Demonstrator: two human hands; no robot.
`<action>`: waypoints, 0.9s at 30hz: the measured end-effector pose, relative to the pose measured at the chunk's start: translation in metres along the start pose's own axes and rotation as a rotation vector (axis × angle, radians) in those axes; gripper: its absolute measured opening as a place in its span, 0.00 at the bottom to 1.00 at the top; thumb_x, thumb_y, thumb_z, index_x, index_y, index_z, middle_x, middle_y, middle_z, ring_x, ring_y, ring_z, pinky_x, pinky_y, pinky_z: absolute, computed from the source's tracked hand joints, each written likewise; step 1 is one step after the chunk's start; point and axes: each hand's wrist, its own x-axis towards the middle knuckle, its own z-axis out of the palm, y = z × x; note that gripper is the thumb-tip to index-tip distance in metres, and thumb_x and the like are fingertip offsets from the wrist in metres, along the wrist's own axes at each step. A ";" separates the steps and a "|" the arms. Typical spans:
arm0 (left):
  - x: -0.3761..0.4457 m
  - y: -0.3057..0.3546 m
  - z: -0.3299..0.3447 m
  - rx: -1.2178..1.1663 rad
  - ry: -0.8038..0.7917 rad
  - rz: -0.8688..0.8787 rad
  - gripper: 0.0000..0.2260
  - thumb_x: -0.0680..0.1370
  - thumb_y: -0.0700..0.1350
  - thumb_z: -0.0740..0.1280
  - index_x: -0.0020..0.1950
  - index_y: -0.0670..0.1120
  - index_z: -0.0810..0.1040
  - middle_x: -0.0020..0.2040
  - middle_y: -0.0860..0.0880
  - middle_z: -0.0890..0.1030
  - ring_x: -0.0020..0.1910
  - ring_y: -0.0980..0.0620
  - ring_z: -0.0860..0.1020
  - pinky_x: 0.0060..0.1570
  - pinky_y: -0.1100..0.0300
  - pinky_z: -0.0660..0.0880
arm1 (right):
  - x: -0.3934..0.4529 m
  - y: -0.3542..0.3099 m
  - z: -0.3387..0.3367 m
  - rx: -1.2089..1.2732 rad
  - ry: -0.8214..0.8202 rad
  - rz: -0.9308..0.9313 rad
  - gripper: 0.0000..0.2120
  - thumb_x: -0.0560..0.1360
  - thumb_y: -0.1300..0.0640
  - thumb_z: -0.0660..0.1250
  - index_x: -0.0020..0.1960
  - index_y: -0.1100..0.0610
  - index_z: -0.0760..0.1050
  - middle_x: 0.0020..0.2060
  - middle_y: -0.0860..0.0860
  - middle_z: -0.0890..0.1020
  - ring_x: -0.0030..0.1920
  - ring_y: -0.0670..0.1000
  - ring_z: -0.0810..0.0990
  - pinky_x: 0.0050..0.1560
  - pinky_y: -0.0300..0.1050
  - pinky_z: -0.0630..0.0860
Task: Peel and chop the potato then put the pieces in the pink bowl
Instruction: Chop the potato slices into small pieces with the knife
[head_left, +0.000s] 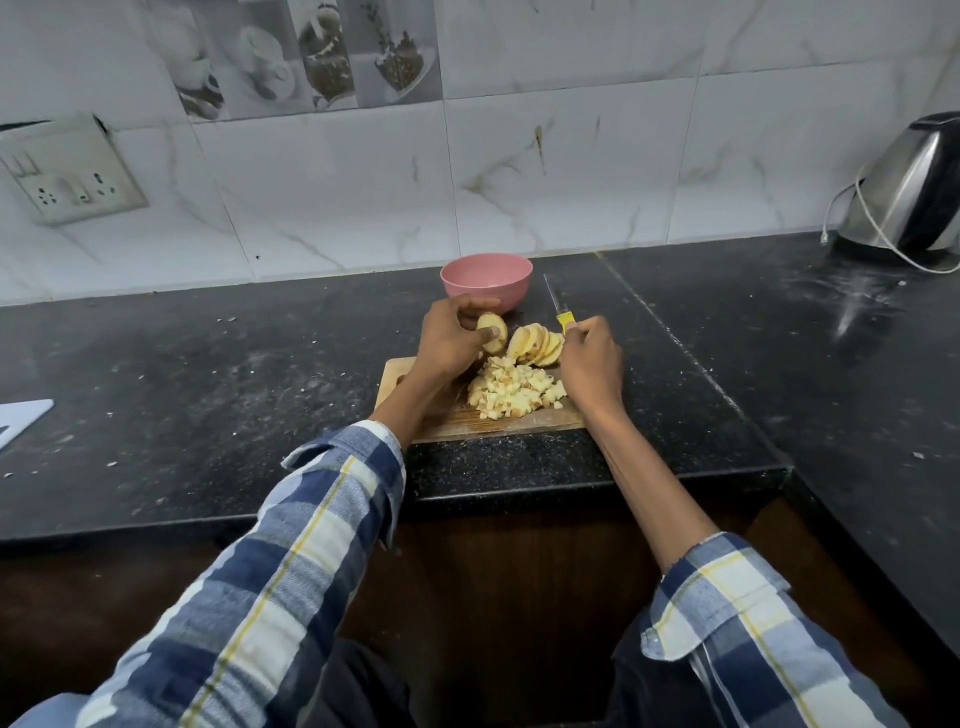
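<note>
While I scan from the nine o'clock side, a white switch plate sits on the tiled wall and a pale flat object lies at the counter's edge, too cropped for me to identify. Moving toward centre, my left hand pinches a few potato slices between thumb and fingertips, lifted just above the wooden cutting board. At twelve o'clock from that hand stands the pink bowl, and I see nothing in it from this angle. On the board, a heap of diced potato lies between my wrists, with a fan of uncut slices at its twelve o'clock edge, touching it. My right hand is wrapped round the yellow handle of the knife, blade pointing away to twelve o'clock, off the board. At three o'clock, well apart, a steel kettle rests with its cord.

I judge chopping is roughly half done. To do this step well, I would lay the pinched slices flat in a stack on a bare part of the board, curl the left fingertips back, and cut strips then cross-cuts, keeping new dice clear of the heap.
</note>
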 end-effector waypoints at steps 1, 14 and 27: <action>0.001 -0.001 -0.001 -0.041 0.025 -0.011 0.14 0.75 0.34 0.76 0.58 0.47 0.85 0.52 0.49 0.86 0.49 0.54 0.84 0.50 0.54 0.84 | 0.000 0.000 0.000 -0.003 -0.002 -0.001 0.09 0.85 0.55 0.57 0.51 0.59 0.72 0.42 0.49 0.77 0.46 0.53 0.77 0.42 0.49 0.67; -0.052 -0.021 -0.062 -0.107 0.110 -0.070 0.10 0.74 0.38 0.78 0.54 0.44 0.87 0.49 0.49 0.87 0.47 0.53 0.86 0.47 0.56 0.85 | -0.019 -0.017 -0.005 -0.139 0.041 -0.203 0.08 0.85 0.53 0.60 0.52 0.56 0.74 0.42 0.48 0.78 0.40 0.48 0.73 0.39 0.49 0.69; -0.082 -0.039 -0.070 0.243 0.050 0.115 0.15 0.71 0.53 0.81 0.54 0.49 0.86 0.51 0.52 0.83 0.50 0.56 0.82 0.53 0.59 0.80 | -0.088 -0.086 -0.012 -0.704 -0.171 -0.544 0.10 0.81 0.52 0.64 0.57 0.55 0.80 0.52 0.57 0.82 0.53 0.62 0.79 0.43 0.50 0.68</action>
